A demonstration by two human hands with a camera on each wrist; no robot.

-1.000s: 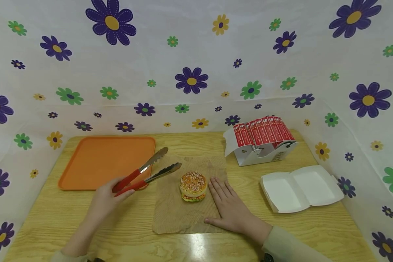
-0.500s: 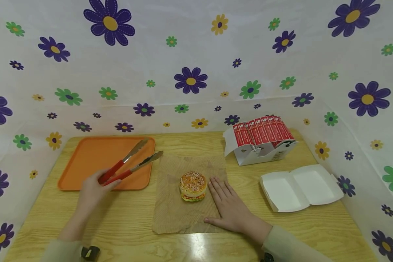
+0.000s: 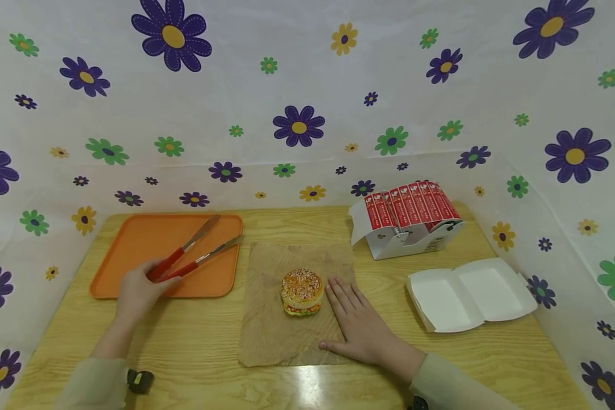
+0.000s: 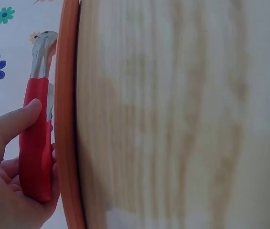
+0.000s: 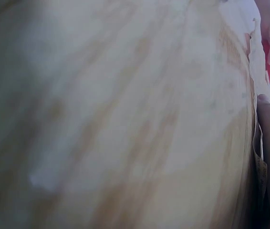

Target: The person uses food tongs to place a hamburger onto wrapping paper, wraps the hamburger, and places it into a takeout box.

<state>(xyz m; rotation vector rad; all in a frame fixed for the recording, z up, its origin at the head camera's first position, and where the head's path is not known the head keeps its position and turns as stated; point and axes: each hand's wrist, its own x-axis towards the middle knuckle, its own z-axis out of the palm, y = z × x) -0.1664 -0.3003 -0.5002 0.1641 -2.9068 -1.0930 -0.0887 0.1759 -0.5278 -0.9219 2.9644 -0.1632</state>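
Note:
My left hand (image 3: pixel 137 287) grips a pair of red-handled metal tongs (image 3: pixel 170 262) by the handles, low over the orange tray (image 3: pixel 133 239). The arms of the tongs are spread apart and point to the back right. In the left wrist view my thumb presses on the red handle (image 4: pixel 36 143). A hamburger with a sesame bun (image 3: pixel 302 290) sits on a sheet of brown paper (image 3: pixel 271 341) in the middle of the table. Flat on the paper's right part rests my right hand (image 3: pixel 361 330), fingers straight, fingertips close beside the hamburger.
An open white food box (image 3: pixel 471 296) lies to the right of the paper. Behind it stands a white carton with a row of red packets (image 3: pixel 410 208). A flower-patterned sheet (image 3: pixel 307 85) walls the wooden table (image 3: pixel 200 353) at the back and sides.
My left hand has carried the tongs leftward from beside the paper to over the orange tray, and lowered them. The right hand and the hamburger have stayed in place.

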